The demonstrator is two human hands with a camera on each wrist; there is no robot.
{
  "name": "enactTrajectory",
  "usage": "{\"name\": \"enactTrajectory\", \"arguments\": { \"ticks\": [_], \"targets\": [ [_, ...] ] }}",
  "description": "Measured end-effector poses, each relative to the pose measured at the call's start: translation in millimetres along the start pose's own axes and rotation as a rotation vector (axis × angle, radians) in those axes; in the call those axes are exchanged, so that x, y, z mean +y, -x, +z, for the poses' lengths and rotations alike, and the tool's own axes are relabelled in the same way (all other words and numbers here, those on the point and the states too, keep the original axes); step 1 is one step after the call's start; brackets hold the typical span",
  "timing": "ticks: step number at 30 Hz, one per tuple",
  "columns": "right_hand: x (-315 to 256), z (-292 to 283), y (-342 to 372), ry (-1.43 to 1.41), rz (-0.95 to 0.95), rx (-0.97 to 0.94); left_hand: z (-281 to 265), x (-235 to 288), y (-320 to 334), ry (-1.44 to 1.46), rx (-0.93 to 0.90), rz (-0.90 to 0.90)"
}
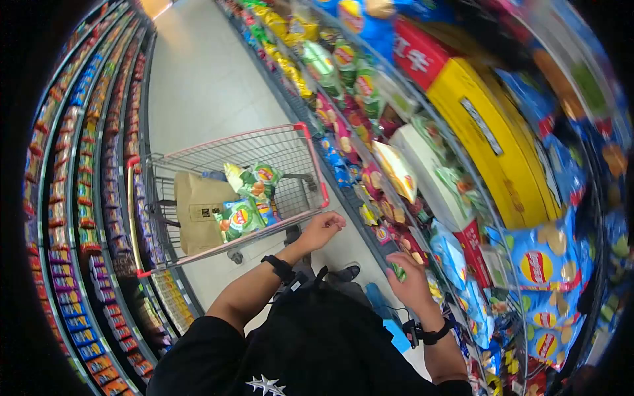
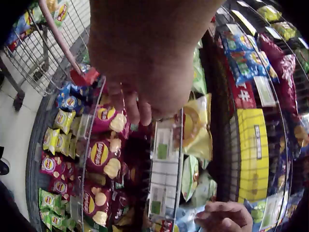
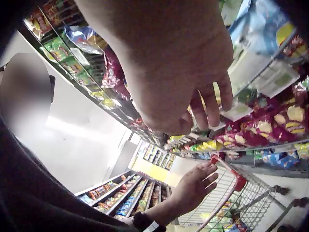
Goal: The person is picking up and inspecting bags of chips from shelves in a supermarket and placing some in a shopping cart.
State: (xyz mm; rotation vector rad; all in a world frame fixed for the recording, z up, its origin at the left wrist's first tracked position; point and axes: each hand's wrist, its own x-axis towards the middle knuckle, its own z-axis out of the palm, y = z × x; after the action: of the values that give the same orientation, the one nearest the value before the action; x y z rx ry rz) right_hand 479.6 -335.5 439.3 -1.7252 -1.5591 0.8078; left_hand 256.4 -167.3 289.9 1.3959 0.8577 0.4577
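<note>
In the head view, the left hand [image 1: 319, 232] hovers over the near right corner of a shopping cart [image 1: 224, 249], fingers loosely bent and holding nothing. The right hand [image 1: 411, 285] is beside the chip shelves at the right, fingers spread, also empty. Inside the cart lie a brown paper bag [image 1: 198, 212], green chip bags [image 1: 239, 219] and a blue one [image 1: 267, 211]. From the left wrist, the left hand [image 2: 145, 92] shows in front of maroon chip bags [image 2: 104, 157], with the right hand [image 2: 224, 216] lower down. The right wrist view shows both the right hand [image 3: 183, 92] and left hand [image 3: 195, 186] empty.
Shelves of small packets [image 1: 86, 211] line the left side of the aisle. At the right, shelves hold blue chip bags [image 1: 538, 264] and a large yellow box [image 1: 489, 132]. Pale floor [image 1: 191, 79] runs ahead between them. A shoe [image 1: 348, 272] shows below the cart.
</note>
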Motion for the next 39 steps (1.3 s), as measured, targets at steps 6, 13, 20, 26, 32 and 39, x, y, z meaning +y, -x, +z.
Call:
{"name": "enactTrajectory", "arguments": {
  "ticks": [6, 13, 20, 26, 32, 39],
  "targets": [
    [-27, 115, -86, -0.089, 0.067, -0.253, -134, -88, 27, 0.164, 0.220, -0.074],
    [-34, 275, -173, -0.106, 0.227, -0.527, -290, -224, 90, -0.345, 0.528, -0.434],
    [-32, 373, -208, -0.147, 0.345, -0.696, -378, -292, 174, -0.291, 0.685, -0.734],
    [-6, 429, -211, -0.186, 0.479, -0.724, -376, -342, 169, 0.023, 0.843, -0.922],
    [7, 465, -222, -0.276, 0.691, -0.769, -370, -341, 160, 0.005, 0.782, -0.933],
    [-9, 482, -242, -0.347, 0.867, -1.063, -367, -245, 146, 0.257, 0.737, -0.793]
  ]
}}
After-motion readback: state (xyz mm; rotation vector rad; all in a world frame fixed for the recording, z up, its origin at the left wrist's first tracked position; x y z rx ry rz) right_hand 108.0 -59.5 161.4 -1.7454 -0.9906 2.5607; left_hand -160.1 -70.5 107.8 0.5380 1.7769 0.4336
